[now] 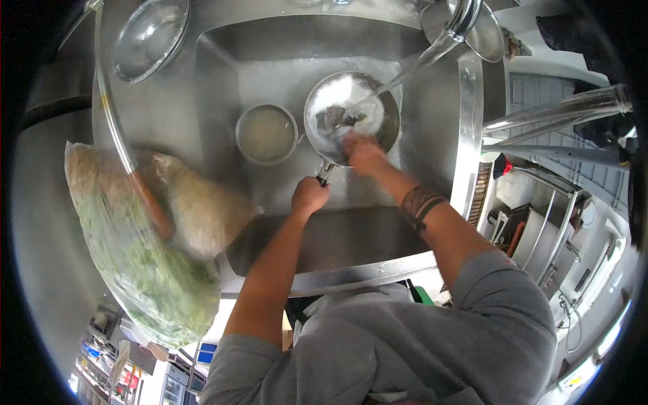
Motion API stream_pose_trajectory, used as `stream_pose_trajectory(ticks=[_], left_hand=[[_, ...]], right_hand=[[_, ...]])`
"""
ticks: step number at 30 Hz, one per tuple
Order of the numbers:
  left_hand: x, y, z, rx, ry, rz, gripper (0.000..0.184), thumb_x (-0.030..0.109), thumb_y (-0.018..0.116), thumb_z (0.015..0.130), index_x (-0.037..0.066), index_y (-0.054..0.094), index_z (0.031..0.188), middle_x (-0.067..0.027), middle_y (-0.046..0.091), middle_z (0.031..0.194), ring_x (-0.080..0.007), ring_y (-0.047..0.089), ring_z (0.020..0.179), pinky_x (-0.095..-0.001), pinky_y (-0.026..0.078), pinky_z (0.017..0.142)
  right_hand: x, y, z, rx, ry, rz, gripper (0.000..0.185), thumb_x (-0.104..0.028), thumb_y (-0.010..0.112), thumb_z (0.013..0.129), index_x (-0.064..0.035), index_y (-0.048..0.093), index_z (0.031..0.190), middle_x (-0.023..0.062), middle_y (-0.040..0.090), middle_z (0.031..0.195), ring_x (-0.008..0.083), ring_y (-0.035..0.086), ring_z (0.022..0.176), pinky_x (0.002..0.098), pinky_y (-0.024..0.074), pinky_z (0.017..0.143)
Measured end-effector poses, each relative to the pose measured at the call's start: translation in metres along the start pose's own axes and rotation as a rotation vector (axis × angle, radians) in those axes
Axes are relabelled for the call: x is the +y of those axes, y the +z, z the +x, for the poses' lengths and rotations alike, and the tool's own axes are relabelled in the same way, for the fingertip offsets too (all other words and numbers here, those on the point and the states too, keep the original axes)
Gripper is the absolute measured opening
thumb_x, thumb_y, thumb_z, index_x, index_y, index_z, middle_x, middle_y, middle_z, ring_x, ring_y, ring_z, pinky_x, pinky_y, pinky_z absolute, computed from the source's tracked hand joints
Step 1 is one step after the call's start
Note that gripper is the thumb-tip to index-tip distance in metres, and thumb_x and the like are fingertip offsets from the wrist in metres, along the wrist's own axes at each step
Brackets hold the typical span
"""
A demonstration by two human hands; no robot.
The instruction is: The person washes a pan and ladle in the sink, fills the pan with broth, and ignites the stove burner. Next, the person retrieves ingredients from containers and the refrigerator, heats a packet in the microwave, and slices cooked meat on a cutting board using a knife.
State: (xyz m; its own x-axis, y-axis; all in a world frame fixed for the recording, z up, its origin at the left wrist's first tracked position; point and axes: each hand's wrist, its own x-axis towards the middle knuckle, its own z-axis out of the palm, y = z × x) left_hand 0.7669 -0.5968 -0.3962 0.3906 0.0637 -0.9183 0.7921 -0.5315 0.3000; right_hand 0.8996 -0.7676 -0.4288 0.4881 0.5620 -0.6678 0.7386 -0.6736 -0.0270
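A frying pan (388,128) sits in the stainless steel sink (422,111), tilted slightly, with suds or water inside. My left hand (310,196) is closed around its dark handle (325,174). Inside the pan my right hand (363,152) presses down, fingers bent and blurred by motion. Whatever is under those fingers is hard to make out; a dark, rough clump (334,116) shows just beyond them. Running water (415,69) pours from the faucet (466,20) into the pan. Left of it stands a round metal pot (266,134) of cloudy liquid.
On the left counter lies a large clear plastic bag (142,263) of leafy greens, with a long wooden-handled metal tool (150,202) over it. A metal bowl (152,40) rests at the upper left, and another metal vessel (487,37) at the upper right beside the faucet.
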Motion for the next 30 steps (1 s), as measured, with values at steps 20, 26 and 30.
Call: stream_pose_trajectory(ticks=[20, 26, 30], left_hand=[[0.022, 0.0, -0.009, -0.116, 0.025, -0.14, 0.049, 0.032, 0.073, 0.093, -0.002, 0.055, 0.063, -0.0103, 0.055, 0.055, -0.0218, 0.055, 0.044, -0.0402, 0.046, 0.042], [0.01, -0.006, -0.007, -0.065, -0.005, -0.128, 0.046, 0.034, 0.071, 0.093, -0.005, 0.063, 0.071, -0.0146, 0.062, 0.057, -0.0264, 0.064, 0.047, -0.0401, 0.054, 0.049], [0.005, -0.013, -0.003, -0.123, 0.059, -0.07, 0.045, 0.033, 0.071, 0.092, -0.007, 0.064, 0.072, -0.016, 0.064, 0.059, -0.0276, 0.066, 0.049, -0.0406, 0.054, 0.05]], right_hand=[[0.076, -0.046, 0.117, 0.711, -0.066, 0.032, 0.028, -0.01, 0.059, 0.085, -0.0034, 0.067, 0.11, 0.018, 0.068, 0.111, 0.0338, 0.066, 0.111, 0.044, 0.0553, 0.094], [-0.014, 0.01, 0.008, 0.262, -0.103, 0.53, 0.027, -0.011, 0.067, 0.076, -0.01, 0.074, 0.102, 0.0188, 0.069, 0.107, 0.0403, 0.065, 0.107, 0.0482, 0.0535, 0.092], [0.105, 0.029, 0.014, 0.248, 0.024, -0.097, 0.023, -0.018, 0.063, 0.085, -0.0102, 0.076, 0.103, 0.0146, 0.07, 0.113, 0.0332, 0.066, 0.11, 0.0485, 0.0504, 0.097]])
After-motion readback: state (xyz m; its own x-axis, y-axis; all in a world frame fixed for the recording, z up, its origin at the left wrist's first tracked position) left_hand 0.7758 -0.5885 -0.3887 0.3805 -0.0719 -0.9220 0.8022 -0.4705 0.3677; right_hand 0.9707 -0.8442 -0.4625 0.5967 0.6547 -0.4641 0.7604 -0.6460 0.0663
